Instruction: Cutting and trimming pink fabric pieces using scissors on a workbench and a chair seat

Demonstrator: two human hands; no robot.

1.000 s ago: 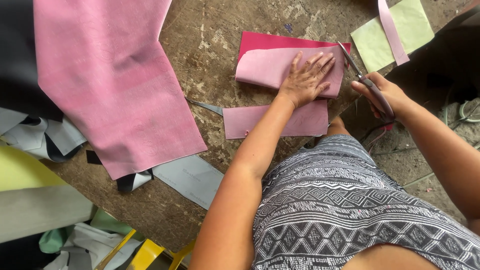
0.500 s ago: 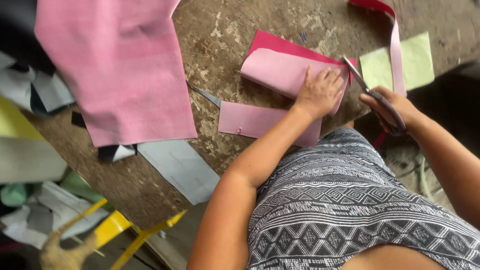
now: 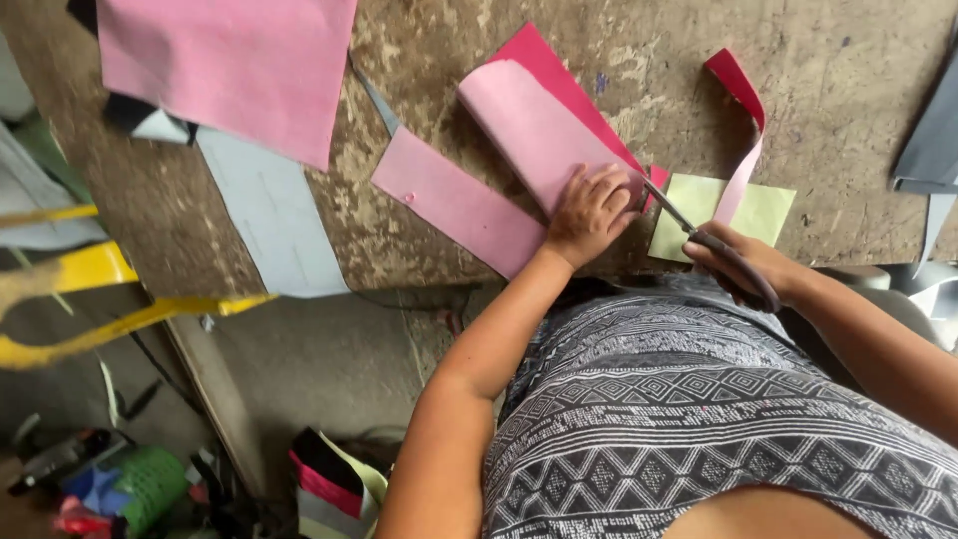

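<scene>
Head view: my left hand (image 3: pixel 589 212) lies flat, fingers spread, pressing the folded pink sheet (image 3: pixel 534 130) onto the worn table (image 3: pixel 848 120). My right hand (image 3: pixel 743 262) has its grip closed around the scissors (image 3: pixel 699 235), blades at the sheet's edge just beside my left fingertips. A cut pink strip (image 3: pixel 743 130) curls up above a pale yellow square (image 3: pixel 763 212). A loose pink rectangle (image 3: pixel 454 200) lies left of my wrist.

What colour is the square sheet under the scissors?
Pale yellow-green; the square sheet shows best in the head view, under the scissors.
</scene>
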